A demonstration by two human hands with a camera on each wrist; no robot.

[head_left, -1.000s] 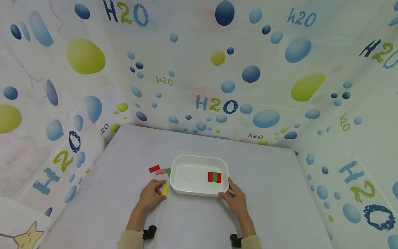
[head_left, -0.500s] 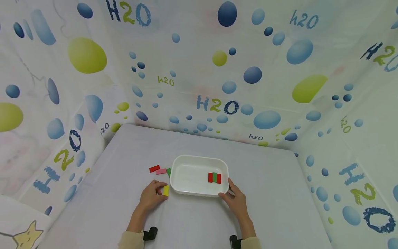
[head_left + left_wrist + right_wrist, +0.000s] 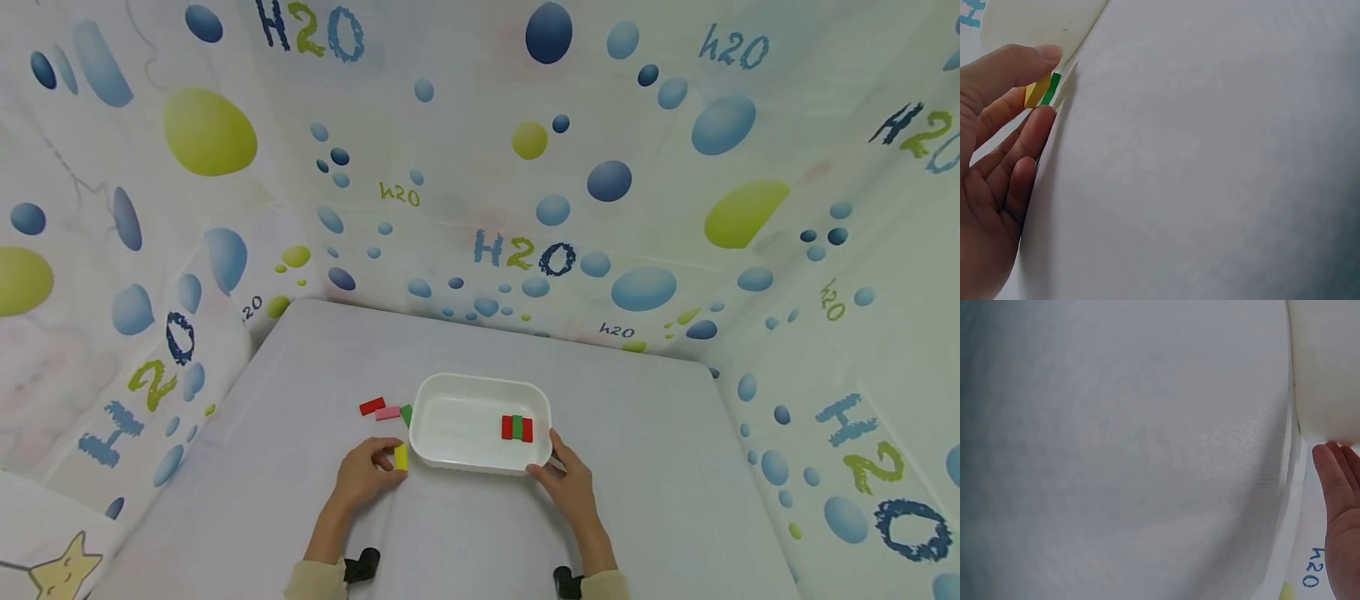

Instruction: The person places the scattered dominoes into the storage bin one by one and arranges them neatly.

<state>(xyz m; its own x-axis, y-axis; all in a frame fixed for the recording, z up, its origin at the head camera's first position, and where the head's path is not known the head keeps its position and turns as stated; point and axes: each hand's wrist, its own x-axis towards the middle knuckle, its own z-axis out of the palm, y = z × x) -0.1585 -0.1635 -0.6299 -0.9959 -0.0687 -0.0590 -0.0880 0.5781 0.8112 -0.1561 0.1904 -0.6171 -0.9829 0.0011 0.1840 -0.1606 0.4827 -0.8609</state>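
My left hand (image 3: 367, 469) pinches a small yellow block (image 3: 401, 457) between thumb and fingertips, just left of a white tray (image 3: 457, 460). In the left wrist view the yellow block (image 3: 1037, 91) shows between the thumb and fingers, with a green block (image 3: 1052, 89) behind it. At the tray's near right corner my right hand (image 3: 567, 481) grips the rim, its thumb on the front side and fingers on the right side. Two red blocks (image 3: 507, 427) with a green block (image 3: 517, 427) between them lie in a row inside the tray, toward its right end.
Left of the tray, a red block (image 3: 372, 406), a pink block (image 3: 387, 412) and a green block (image 3: 407, 415) lie on the white-covered table (image 3: 637, 425). A printed curtain (image 3: 450, 150) rises behind the table and along both sides.
The yellow block has turned from slanted to nearly straight, and my left hand has shifted slightly to the right with it. My right hand and the tray have stayed put.
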